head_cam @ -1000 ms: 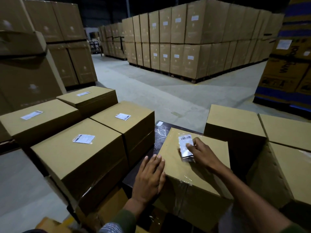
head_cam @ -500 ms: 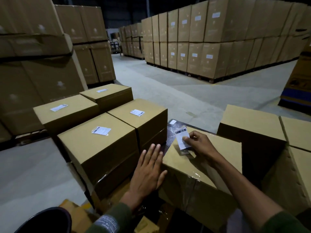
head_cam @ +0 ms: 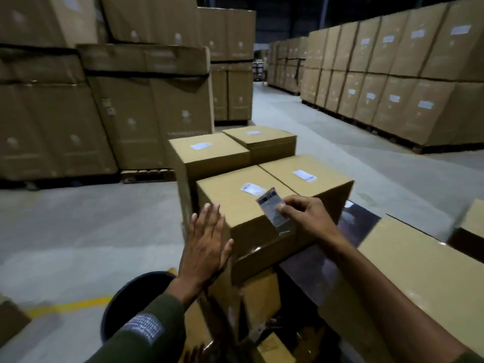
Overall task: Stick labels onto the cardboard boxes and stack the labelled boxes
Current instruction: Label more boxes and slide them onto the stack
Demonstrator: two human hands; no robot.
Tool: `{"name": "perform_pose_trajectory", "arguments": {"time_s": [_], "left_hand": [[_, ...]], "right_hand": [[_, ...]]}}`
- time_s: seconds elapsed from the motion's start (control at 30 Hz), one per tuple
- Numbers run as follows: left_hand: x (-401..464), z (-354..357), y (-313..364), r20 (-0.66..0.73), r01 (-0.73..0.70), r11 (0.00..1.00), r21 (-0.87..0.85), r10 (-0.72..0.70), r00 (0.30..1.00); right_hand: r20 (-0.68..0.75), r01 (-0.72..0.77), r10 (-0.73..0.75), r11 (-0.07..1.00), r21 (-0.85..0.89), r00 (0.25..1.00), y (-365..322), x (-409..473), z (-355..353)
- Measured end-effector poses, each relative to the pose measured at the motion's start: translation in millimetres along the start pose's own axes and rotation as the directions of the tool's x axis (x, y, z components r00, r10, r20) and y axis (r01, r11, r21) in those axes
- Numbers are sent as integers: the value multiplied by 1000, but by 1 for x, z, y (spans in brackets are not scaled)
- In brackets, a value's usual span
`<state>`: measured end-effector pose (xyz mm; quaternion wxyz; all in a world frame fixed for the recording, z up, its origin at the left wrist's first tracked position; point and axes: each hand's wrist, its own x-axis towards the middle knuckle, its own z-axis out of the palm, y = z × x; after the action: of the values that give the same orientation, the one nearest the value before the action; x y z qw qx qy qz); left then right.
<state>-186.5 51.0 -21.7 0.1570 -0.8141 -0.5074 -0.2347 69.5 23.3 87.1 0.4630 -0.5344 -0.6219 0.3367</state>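
Across a pale concrete floor, marked by a yellow line at lower left, tall blocks of brown cartons stand in a dim warehouse: one wall of them on the left and another on the right, with an aisle running between. Many of the right-hand cartons carry a small white sticker.

Close to the person, four labelled cardboard boxes sit packed together in two rows of two, each with one white label on its top face. One plain box with no label visible lies at lower right, and the corner of another shows at the right edge. Between the groups a dark glossy surface shows; it may be a bench top, though blur makes that unsure.

The right hand pinches one label between thumb and fingertips, held tilted over the near box's top front edge, with a clear strip hanging below it. The left hand is spread flat with straight fingers, against or just beside that box's left side. A dark round container shows beneath the left sleeve.
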Motion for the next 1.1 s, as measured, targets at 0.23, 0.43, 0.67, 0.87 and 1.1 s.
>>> {"name": "perform_pose_trajectory", "arguments": {"time_s": [0.23,0.43,0.67,0.87,1.1], "left_hand": [[-79,-12,-111,61,206,969,134,-216,975],[-126,-23,-180,112,321,917,238,-355,928],[-157,-36,-222,124,362,879,309,-415,901],[-179,-28,-237,161,370,875,311,-432,887],[-190,-4,-241,221,339,892,297,-410,885]], "right_hand": [[174,265,-224,928,-262,959,-20,29,138],[395,477,-324,785,-395,860,-11,30,250],[491,544,-302,685,-484,817,29,28,335],[617,582,-172,590,-560,768,66,11,369],[687,542,37,585,-604,726,100,-11,362]]}}
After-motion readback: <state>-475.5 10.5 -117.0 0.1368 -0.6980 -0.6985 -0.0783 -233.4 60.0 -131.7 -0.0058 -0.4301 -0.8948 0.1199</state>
